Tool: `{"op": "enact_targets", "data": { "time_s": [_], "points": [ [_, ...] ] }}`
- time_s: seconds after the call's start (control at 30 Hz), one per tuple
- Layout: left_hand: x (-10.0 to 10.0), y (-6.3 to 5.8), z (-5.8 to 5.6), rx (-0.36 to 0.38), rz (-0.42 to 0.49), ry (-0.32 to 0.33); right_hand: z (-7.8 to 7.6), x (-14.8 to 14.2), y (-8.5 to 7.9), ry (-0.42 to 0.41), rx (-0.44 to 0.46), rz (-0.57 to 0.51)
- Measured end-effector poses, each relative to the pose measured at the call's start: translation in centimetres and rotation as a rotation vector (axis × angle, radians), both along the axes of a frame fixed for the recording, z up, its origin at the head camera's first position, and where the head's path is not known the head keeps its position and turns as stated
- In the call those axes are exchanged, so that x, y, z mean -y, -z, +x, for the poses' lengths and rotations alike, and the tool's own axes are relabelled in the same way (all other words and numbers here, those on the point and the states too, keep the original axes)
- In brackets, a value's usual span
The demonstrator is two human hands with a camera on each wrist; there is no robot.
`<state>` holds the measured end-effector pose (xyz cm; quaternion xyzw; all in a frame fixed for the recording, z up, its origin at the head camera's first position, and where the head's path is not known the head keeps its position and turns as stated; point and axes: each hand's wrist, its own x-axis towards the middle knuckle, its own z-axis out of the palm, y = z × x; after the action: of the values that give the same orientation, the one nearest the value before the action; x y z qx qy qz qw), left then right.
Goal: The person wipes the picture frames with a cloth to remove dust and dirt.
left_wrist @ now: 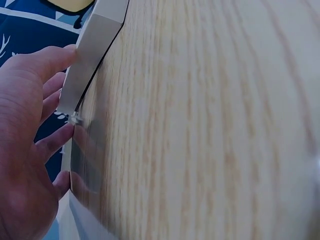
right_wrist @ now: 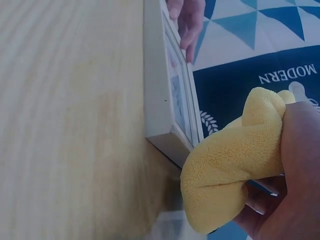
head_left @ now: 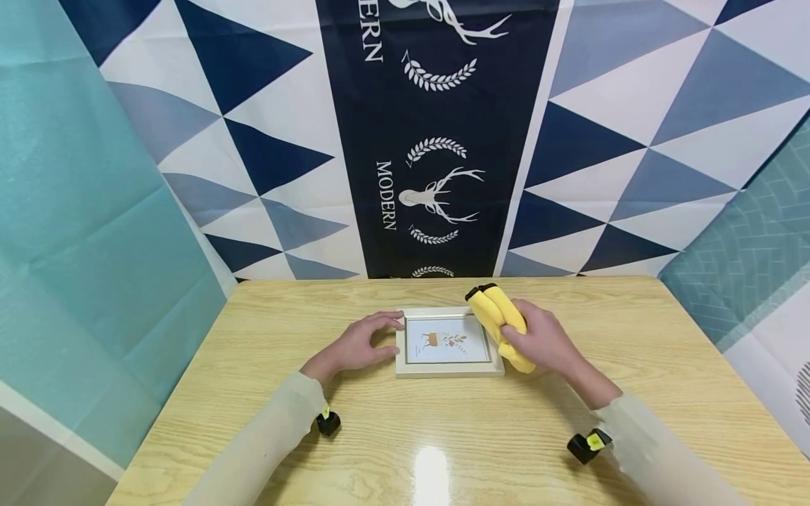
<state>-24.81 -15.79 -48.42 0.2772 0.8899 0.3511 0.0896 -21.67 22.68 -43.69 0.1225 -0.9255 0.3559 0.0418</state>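
A cream picture frame (head_left: 449, 372) lies flat on the table, its print of a deer-like figure with flowers facing up. My left hand (head_left: 363, 343) is at the frame's left edge, fingers spread and slightly bent. In the left wrist view, the left thumb (left_wrist: 60, 57) touches the side of the frame (left_wrist: 92, 47). At the frame's right end, my right hand (head_left: 541, 334) grips a folded yellow cloth (head_left: 496, 316) with black edging. The right wrist view has the bunched cloth (right_wrist: 232, 155) at the frame's near corner; whether they touch I cannot tell.
A light wood-grain table (head_left: 354, 450) carries the frame, with a bright glare spot near its front. Behind it hangs a patterned cloth (head_left: 436, 253) with triangles and deer heads. Small black cameras (head_left: 328, 423) are worn at both wrists.
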Motion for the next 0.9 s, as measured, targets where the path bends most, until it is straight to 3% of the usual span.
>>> {"op": "enact_targets", "data": {
  "time_s": [0.27,0.5,0.9],
  "points": [
    [-0.1,-0.1,0.0,0.003,-0.009,-0.009,1.8,-0.3,0.3,-0.055,-0.030,0.000],
    [-0.1,0.1,0.2,0.008,0.014,-0.015,3.0,-0.3,0.7,-0.162,-0.143,0.054],
    [0.0,0.4,-0.1,0.000,0.011,-0.008,4.3,0.0,1.9,-0.328,-0.330,0.325]
  ]
}}
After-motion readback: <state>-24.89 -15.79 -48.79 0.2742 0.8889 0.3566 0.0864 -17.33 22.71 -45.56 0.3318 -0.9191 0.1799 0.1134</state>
